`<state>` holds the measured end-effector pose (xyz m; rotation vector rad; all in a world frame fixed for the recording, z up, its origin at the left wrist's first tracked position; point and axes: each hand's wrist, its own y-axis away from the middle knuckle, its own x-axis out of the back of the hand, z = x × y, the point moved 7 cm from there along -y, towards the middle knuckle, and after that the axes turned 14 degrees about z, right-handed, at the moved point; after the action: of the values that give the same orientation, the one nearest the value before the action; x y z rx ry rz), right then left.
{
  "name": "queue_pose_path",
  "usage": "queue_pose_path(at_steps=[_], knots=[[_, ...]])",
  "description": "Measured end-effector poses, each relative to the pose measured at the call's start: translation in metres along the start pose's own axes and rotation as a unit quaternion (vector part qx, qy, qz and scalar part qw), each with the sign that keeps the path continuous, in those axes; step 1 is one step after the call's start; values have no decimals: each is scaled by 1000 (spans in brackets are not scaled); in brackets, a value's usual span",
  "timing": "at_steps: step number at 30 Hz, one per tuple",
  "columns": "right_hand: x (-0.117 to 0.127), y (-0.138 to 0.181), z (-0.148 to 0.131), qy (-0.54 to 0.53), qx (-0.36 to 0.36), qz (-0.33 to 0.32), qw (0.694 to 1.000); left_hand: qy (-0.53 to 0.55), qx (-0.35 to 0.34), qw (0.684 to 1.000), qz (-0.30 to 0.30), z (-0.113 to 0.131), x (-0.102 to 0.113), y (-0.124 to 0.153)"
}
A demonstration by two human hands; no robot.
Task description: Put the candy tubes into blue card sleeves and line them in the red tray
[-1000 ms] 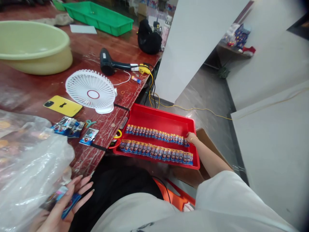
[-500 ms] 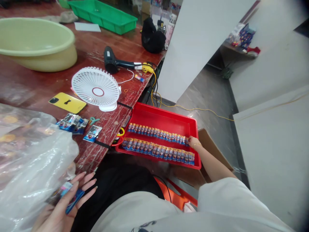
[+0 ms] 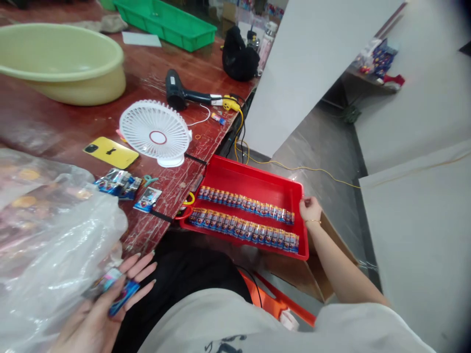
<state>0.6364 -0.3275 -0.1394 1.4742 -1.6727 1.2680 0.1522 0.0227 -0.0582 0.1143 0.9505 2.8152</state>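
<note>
My left hand [image 3: 106,306] holds small blue-and-silver packets [image 3: 124,296], thumb across them and the other fingers stretched out. It is beside a clear plastic bag [image 3: 62,255] at the table's edge. My right hand [image 3: 311,209], its fingers curled, grips the right rim of a shallow red tray [image 3: 257,181]. Inside the tray, packets stand overlapped in two long rows: an upper row [image 3: 246,203] and a lower row [image 3: 243,229]. A single packet [image 3: 147,200] lies flat on the table near a small heap of packets [image 3: 118,183].
On the red table [image 3: 147,73] are a white fan [image 3: 156,132], a yellow phone [image 3: 111,152], teal scissors [image 3: 149,180], a black hair dryer [image 3: 184,94], a pale yellow basin [image 3: 62,59] and a green tray [image 3: 169,24]. A cardboard box [image 3: 320,267] stands under the red tray's right end.
My right hand has moved right, from the end of the upper packet row to the tray's rim. My left hand still holds its packets. The whole view has shifted slightly.
</note>
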Motion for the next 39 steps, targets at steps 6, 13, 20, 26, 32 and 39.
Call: queue_pose_path(at_steps=[6, 13, 20, 26, 32, 39], knots=[[10, 100, -209, -285, 231, -55, 929, 36, 13, 999, -5, 7, 9, 19], [52, 277, -441, -522, 498, -270, 638, 71, -11, 996, 58, 19, 84, 26], [50, 408, -625, -542, 542, -323, 555, 89, -36, 988, 125, 21, 143, 39], [16, 470, -687, -496, 496, -384, 600, 172, -21, 970, 171, 16, 172, 32], [40, 416, -639, -523, 417, -483, 565, 214, -45, 969, 112, 21, 176, 22], [105, 378, -585, -545, 393, -586, 452, 218, -109, 969, 42, 32, 156, 11]])
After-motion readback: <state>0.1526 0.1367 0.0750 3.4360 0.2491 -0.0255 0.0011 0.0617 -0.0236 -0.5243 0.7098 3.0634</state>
